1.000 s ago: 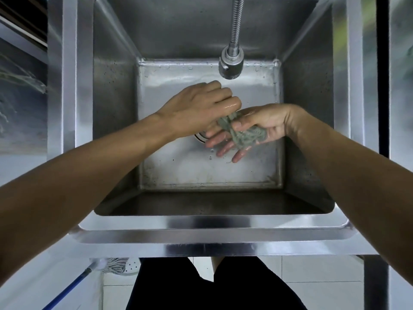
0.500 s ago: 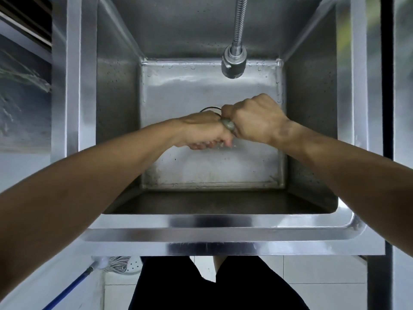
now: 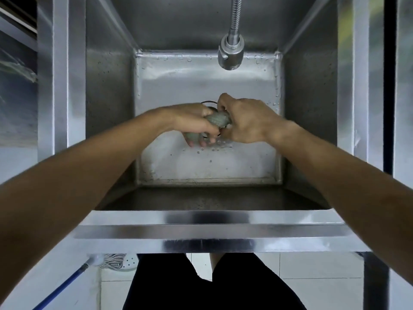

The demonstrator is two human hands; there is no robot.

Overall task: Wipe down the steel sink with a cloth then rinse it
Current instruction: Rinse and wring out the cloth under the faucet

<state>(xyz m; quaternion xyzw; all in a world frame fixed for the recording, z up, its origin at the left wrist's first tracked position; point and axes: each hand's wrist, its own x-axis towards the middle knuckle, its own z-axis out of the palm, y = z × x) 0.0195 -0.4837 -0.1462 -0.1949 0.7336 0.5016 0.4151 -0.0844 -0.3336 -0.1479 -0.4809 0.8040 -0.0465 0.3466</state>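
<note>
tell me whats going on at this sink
A person stands at a steel sink, both hands down in the basin. The left hand and the right hand grip a balled grey-green cloth between them, apparently wringing it over the drain. Droplets dot the sink floor; no water visibly runs from the tap.

Grey-green ribbed cloth (image 3: pixel 218 118); silver steel sink (image 3: pixel 207 229); blue mop handle (image 3: pixel 60 289).
</note>
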